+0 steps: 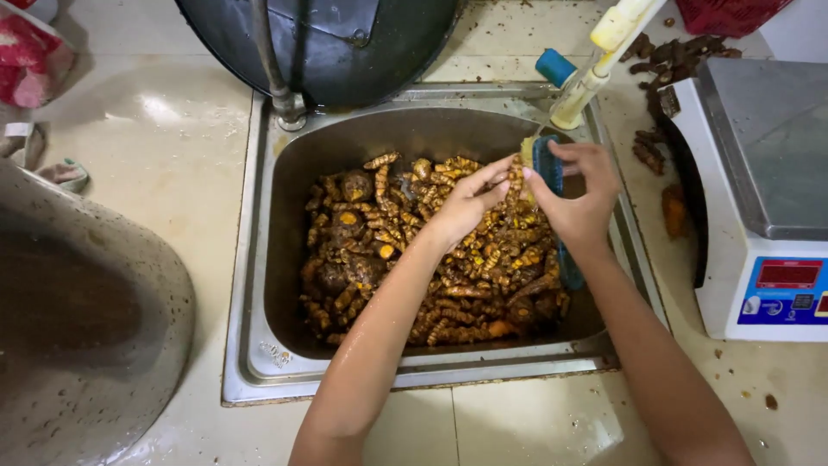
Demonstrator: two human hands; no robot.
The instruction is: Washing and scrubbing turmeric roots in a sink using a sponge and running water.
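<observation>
Both hands over steel sink (259, 259) heaped with muddy turmeric roots (414, 259). Left hand (466, 203) pinches one turmeric piece (516, 177) by fingertips, above pile near tap side. Right hand (580, 194) closed round blue brush (547, 164), bristles against that piece. White scale (759, 198) sits right of sink.

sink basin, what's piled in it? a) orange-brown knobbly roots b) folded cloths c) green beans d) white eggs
a: the metal sink holds a heap of orange-brown knobbly roots, and the left hand and right hand hold one root above the pile, with a blue brush at the right hand.
</observation>
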